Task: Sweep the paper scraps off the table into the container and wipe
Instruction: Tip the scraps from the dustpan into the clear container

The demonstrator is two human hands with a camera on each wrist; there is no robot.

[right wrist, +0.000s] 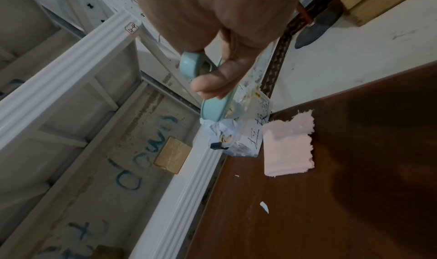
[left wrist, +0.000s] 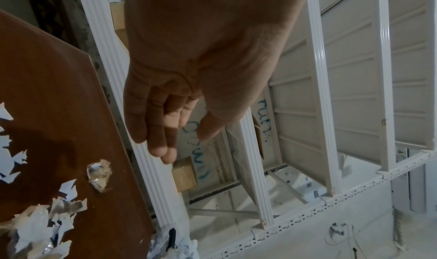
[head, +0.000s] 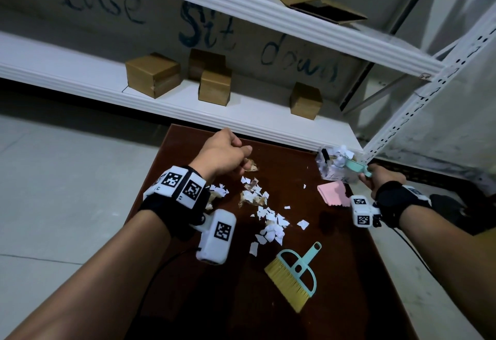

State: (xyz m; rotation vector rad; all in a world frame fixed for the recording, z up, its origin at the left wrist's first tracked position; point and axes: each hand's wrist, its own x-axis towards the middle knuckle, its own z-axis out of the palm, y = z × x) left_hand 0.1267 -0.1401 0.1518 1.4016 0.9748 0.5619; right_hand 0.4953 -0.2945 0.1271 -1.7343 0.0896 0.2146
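Observation:
White and brownish paper scraps [head: 268, 221] [left wrist: 35, 225] lie scattered over the middle of the dark brown table [head: 335, 259]. My right hand [head: 381, 178] [right wrist: 220, 76] grips the handle of a teal dustpan [head: 355, 166] [right wrist: 212, 108]. The pan is tipped into a clear container [head: 331, 173] [right wrist: 250, 137] stuffed with paper at the table's far right corner. My left hand [head: 241, 159] [left wrist: 165, 128] hovers over the far left of the table, fingers relaxed and holding nothing, just above a crumpled scrap [head: 251, 167] [left wrist: 99, 175]. A teal brush [head: 292, 278] with yellow bristles lies near the front.
A folded pink cloth [head: 332, 193] [right wrist: 287, 147] lies beside the container. A white metal shelf [head: 161, 103] with several cardboard boxes [head: 153, 75] runs along the table's far edge. A shelf post [head: 402, 122] rises behind the container. Someone's shoe [right wrist: 314, 31] stands on the floor at right.

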